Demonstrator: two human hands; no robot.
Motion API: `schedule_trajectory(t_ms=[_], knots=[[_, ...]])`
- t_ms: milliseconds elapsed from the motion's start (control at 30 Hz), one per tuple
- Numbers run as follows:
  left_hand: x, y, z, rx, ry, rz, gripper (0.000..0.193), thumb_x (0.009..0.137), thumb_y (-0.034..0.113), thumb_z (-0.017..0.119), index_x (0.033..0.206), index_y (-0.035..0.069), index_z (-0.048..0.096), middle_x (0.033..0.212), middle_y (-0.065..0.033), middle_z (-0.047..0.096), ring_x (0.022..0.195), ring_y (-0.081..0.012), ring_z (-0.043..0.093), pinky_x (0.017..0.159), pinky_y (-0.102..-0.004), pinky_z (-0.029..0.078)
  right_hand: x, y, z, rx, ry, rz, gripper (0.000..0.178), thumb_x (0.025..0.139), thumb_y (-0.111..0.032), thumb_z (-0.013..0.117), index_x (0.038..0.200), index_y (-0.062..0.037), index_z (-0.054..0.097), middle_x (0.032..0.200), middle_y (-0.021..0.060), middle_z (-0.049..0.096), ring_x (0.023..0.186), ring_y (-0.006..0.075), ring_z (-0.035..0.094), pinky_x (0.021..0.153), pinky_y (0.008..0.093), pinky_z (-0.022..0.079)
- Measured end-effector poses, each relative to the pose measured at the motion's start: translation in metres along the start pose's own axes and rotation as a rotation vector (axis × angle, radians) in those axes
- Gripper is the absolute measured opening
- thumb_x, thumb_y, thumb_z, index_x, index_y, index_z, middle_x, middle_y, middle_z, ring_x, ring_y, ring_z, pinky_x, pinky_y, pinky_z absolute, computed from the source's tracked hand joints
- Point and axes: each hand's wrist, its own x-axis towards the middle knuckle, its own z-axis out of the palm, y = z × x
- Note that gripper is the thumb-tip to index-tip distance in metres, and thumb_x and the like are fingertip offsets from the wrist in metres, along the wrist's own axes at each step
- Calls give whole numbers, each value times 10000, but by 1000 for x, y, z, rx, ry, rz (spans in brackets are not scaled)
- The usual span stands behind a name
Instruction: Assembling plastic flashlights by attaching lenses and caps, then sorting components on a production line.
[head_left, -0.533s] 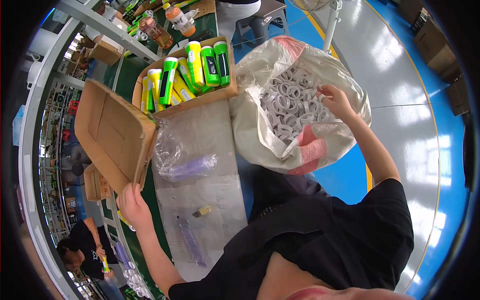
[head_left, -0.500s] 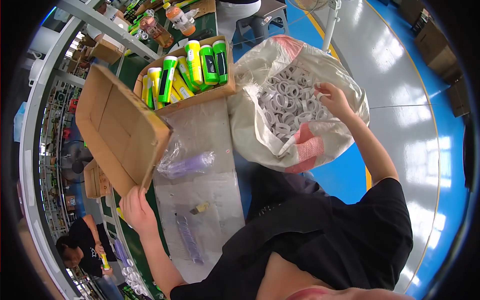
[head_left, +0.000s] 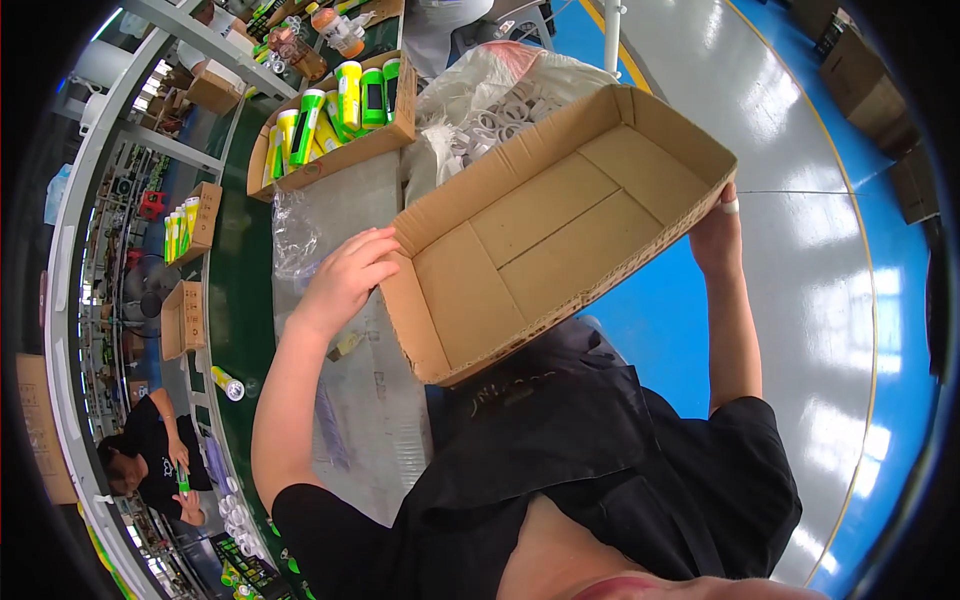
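An empty, shallow cardboard box (head_left: 550, 240) is held up in front of me, tilted with its inside toward me. My left hand (head_left: 350, 275) grips its left end wall, thumb and fingers over the rim. At the far right corner my right hand (head_left: 718, 228) holds the box, most of its fingers hidden behind the wall. Behind the box, a white woven sack (head_left: 440, 110) of white plastic rings (head_left: 500, 122) is partly covered. A second cardboard box (head_left: 345, 163) holding green and yellow flashlights (head_left: 306, 128) stands on the workbench beyond my left hand.
On the grey worktop (head_left: 350, 215) lie clear plastic wrap (head_left: 293, 235) and a small yellowish piece (head_left: 346, 347). A green conveyor (head_left: 240, 310) runs along the left, with a lone flashlight (head_left: 227, 383) on it. A co-worker (head_left: 160, 455) handles a flashlight at lower left.
The cardboard box has swung from the left to in front of me. My right hand has left the rings and taken hold of the box. My view has shifted somewhat.
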Motion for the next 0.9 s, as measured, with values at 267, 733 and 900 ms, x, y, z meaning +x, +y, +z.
schedule_trajectory(t_ms=[267, 733, 900], knots=[[-9, 6, 52, -28, -457, 298, 227, 750, -60, 557, 952, 2, 640, 1167, -139, 616, 1178, -318, 552, 991, -390, 468, -160, 4, -53, -360, 48, 334, 480, 809, -200, 607, 1229, -72, 416, 1175, 86, 549, 1140, 184, 505, 984, 337, 386], [153, 14, 169, -956, -399, -346, 378, 977, 376, 539, 1192, 89, 658, 1076, -56, 703, 958, -144, 625, 869, -291, 471, -212, 10, -43, -385, 81, 509, 601, 764, -169, 523, 1326, -138, 313, 1240, 138, 483, 1184, 244, 472, 998, 380, 391], [155, 13, 159, -1084, -496, -325, 373, 984, 402, 525, 1269, 187, 635, 1203, -26, 652, 1078, -111, 557, 888, -304, 461, -193, -26, -69, -423, 4, 315, 616, 725, -137, 488, 1331, -102, 379, 1221, 77, 490, 1181, 207, 472, 1005, 345, 395]])
